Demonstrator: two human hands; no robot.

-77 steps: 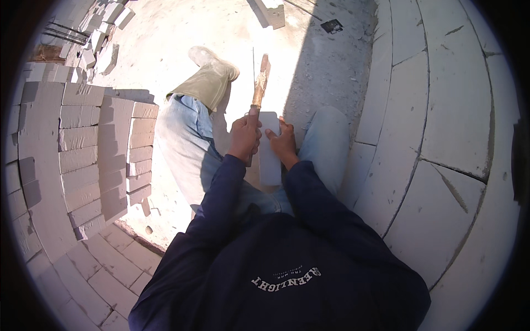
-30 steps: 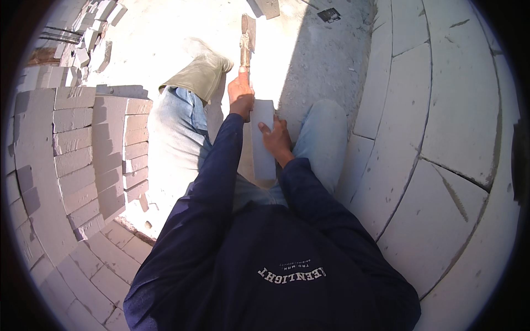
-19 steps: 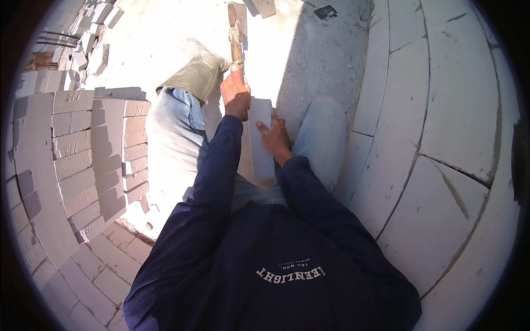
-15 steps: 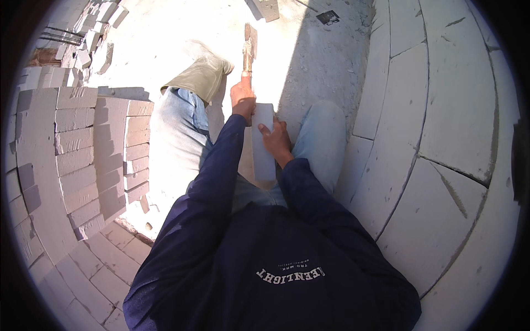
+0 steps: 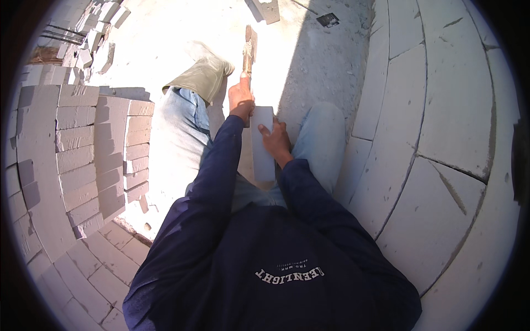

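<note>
In my left hand (image 5: 240, 100) is a long hand tool with a wooden-looking handle (image 5: 247, 63), splashed with pale dried material. Its flat, rust-brown end points away from me, and glare hides its exact kind. The fingers of that hand are closed, one lying along the handle. Between my knees a light grey concrete block (image 5: 262, 144) stands with its narrow face up. My right hand (image 5: 276, 142) grips its right side, thumb on the upper face. The block's far end lies close beside my left hand; whether they touch I cannot tell.
Stacked light blocks (image 5: 77, 132) rise on my left, with loose blocks (image 5: 102, 55) beyond. A block wall (image 5: 395, 127) runs along my right. Ahead, the dusty floor (image 5: 317, 60) holds a small dark scrap (image 5: 328, 20) and a block piece (image 5: 266, 10).
My left hand has shifted very slightly left and nearer to me with the tool. The block's far end sits marginally nearer too. My right hand keeps its grip.
</note>
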